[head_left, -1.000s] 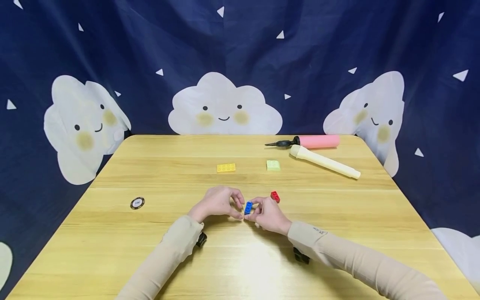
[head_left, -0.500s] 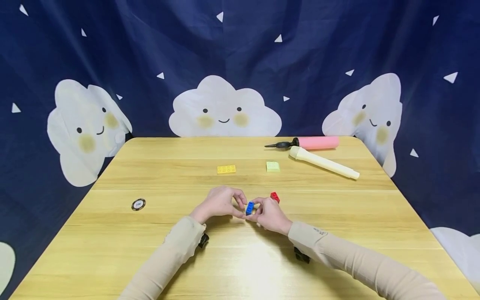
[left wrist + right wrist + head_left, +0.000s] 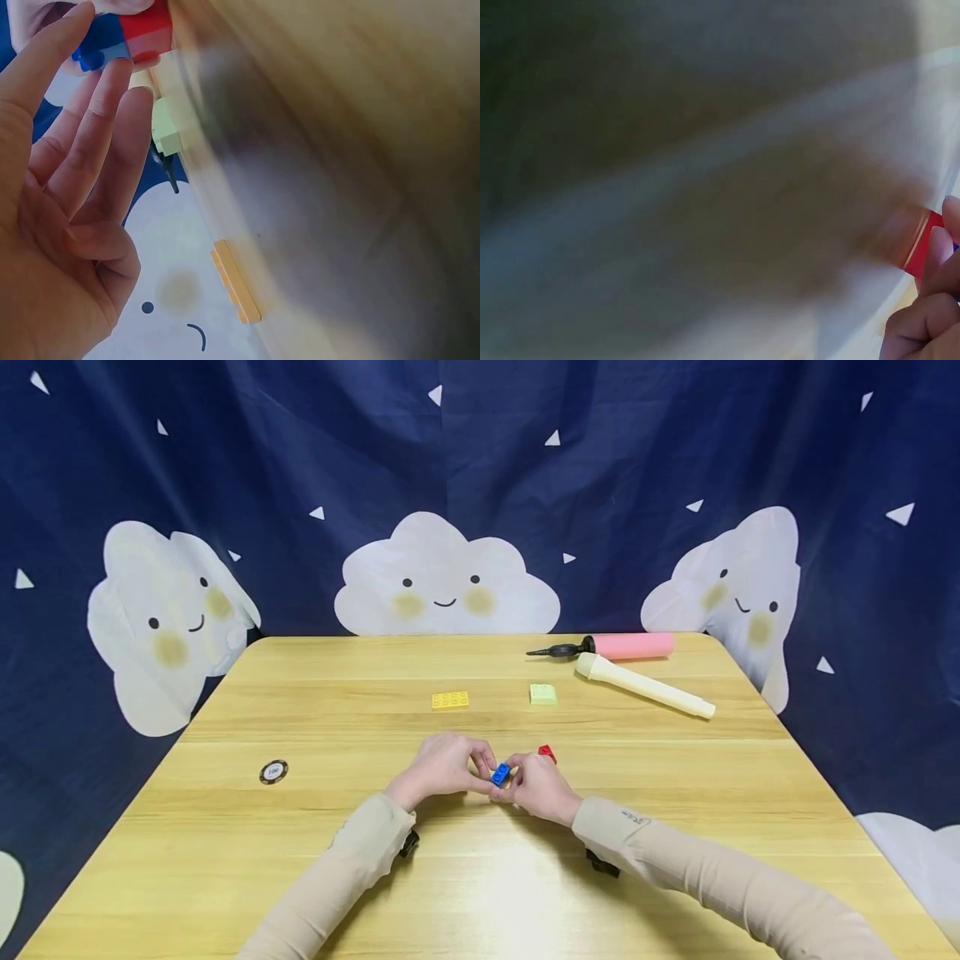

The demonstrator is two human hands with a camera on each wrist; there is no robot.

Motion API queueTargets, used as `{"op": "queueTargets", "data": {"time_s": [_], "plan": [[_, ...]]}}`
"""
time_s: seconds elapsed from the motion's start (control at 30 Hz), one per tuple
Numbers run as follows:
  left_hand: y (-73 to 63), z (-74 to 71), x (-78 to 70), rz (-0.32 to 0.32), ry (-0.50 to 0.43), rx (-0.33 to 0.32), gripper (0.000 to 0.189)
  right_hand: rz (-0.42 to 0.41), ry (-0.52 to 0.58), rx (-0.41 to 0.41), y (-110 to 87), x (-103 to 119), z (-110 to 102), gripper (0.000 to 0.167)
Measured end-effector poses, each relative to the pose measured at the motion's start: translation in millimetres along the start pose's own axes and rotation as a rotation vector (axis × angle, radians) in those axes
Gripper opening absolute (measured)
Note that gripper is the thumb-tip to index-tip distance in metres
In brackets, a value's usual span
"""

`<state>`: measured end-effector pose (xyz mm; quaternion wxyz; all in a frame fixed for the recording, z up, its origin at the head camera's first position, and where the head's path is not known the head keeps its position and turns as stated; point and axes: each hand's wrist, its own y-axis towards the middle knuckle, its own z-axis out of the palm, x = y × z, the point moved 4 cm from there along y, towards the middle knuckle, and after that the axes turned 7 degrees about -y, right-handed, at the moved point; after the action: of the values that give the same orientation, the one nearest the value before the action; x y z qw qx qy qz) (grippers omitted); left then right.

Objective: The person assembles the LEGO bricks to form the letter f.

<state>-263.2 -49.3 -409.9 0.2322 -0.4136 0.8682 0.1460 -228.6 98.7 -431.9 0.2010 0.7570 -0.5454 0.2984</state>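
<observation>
A small blue toy brick is between my two hands in the head view. My left hand pinches it between thumb and fingertips from the left. From the other side, my right hand grips it with thumb and index finger. The left wrist view shows a red brick against the blue one, with right fingertips around them. In the right wrist view a finger lies over that red face; much there is blurred. Behind my right hand, a red brick is partly hidden; whether it is the same one, I cannot tell.
Farther back on the wooden table lie a yellow brick and a pale green brick. A 100-marked chip is at left. Back right, a pink hand pump lies behind a cream microphone-shaped stick.
My left fingers have come rightward onto the blue brick. It now leans more to the right, showing more of its studded top. My right hand has kept its grip, almost in place.
</observation>
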Motion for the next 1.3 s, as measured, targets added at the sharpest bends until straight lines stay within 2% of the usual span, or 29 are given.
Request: {"op": "queueTargets", "data": {"time_s": [0.2,0.33,0.5,0.63,0.87,1.03,1.3], "plan": [[0.5,1.6,-0.7,-0.009,-0.012,-0.003,0.028,-0.038,-0.037,-0.016,1.8,4,-2,0.024],[0.9,2.0,-1.0,0.001,-0.009,-0.004,0.026,-0.072,-0.116,-0.025,3.9,5,-6,0.023],[1.0,3.0,-1.4,0.014,-0.014,-0.004,0.024,-0.07,-0.196,-0.018,5.2,5,-12,0.026],[1.5,4.1,-1.8,0.017,-0.015,-0.001,0.023,-0.056,-0.186,0.001,3.8,3,-13,0.026],[1.9,5.9,-2.6,0.029,-0.002,0.007,0.016,-0.102,-0.207,0.0,1.3,0,-17,0.019],[1.4,6.3,-2.9,0.025,0.004,0.013,0.015,-0.063,-0.183,0.021,0.3,-4,-17,0.016],[0.1,6.7,-3.8,0.023,0.025,0.008,0.018,-0.072,-0.137,0.039,-1.7,-4,-16,0.015]]}}
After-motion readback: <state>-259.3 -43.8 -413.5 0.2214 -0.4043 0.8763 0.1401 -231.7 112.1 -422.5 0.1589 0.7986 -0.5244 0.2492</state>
